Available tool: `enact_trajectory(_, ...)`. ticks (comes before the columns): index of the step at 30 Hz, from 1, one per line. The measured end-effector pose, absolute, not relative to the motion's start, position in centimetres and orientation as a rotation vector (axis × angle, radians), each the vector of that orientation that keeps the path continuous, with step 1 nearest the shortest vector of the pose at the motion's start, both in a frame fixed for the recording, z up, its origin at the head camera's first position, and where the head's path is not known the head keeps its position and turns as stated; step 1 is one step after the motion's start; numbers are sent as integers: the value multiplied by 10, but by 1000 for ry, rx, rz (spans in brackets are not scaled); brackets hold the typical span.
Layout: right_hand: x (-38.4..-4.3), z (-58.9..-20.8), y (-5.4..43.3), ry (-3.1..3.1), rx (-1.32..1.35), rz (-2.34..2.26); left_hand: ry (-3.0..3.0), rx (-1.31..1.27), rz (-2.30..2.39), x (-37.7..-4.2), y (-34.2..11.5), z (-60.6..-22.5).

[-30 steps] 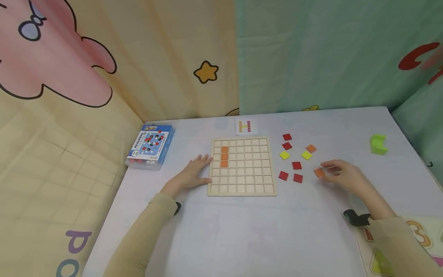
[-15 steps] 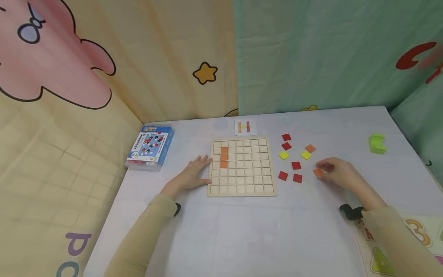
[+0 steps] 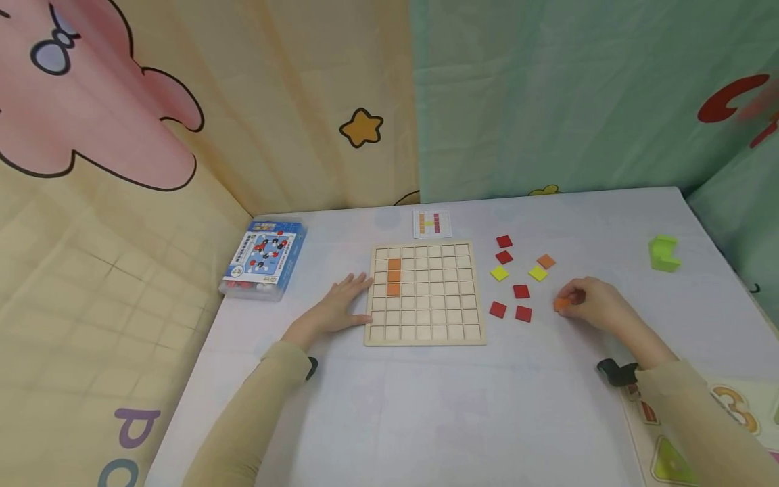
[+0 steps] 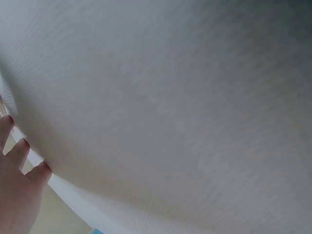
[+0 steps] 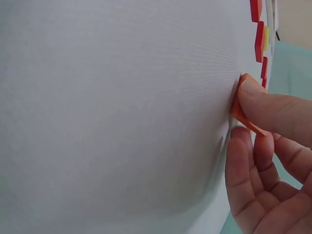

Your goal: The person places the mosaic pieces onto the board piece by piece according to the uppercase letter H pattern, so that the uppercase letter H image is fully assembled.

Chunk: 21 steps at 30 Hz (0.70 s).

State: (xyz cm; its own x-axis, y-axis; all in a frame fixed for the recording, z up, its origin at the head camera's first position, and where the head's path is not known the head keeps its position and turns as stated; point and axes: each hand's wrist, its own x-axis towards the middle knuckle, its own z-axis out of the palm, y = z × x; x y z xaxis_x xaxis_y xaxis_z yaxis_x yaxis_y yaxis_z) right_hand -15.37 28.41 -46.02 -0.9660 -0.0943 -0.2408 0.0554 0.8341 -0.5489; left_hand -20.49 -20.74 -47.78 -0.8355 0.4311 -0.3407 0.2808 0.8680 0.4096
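Beige cloth [image 3: 292,101] and green cloth [image 3: 578,101] hang behind a white-covered table [image 3: 414,406]. Take the centre of the wooden grid board [image 3: 439,289] as your clock. Your left hand [image 3: 333,308] lies at nine o'clock, its grip released, spread fingertips touching the board's edge. Three orange tiles [image 3: 394,276] line up in the second column from that edge. At three o'clock, well apart from the board, your right hand [image 3: 593,304] has its grip pinching a tilted orange tile [image 3: 561,305] between thumb and fingers. Five red tiles [image 3: 521,291], two yellow tiles [image 3: 499,273] and a loose orange tile [image 3: 546,261] lie scattered from two o'clock to just past three. A printed card [image 3: 432,224] rests at twelve; a green block [image 3: 663,254] sits farther out, between two and three; a blue-labelled box [image 3: 264,260] lies between nine and ten.
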Motion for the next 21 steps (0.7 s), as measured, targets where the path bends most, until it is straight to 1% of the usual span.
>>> enact_trajectory(5, -150, -455, 276, 2728, -40, -905, 2608, 531, 485, -205, -208, -478)
enact_trajectory(9, -152, -448, 251, 2696, -57, -1015, 2608, 532, 489, -204, -208, -477)
enact_trajectory(13, -161, -444, 209, 2654, -90, -1109, 2607, 528, 483, -204, -208, -476)
enact_trajectory(21, -185, -447, 106, 2531, -261, -1249, 2604, 538, 485, -204, -209, -476)
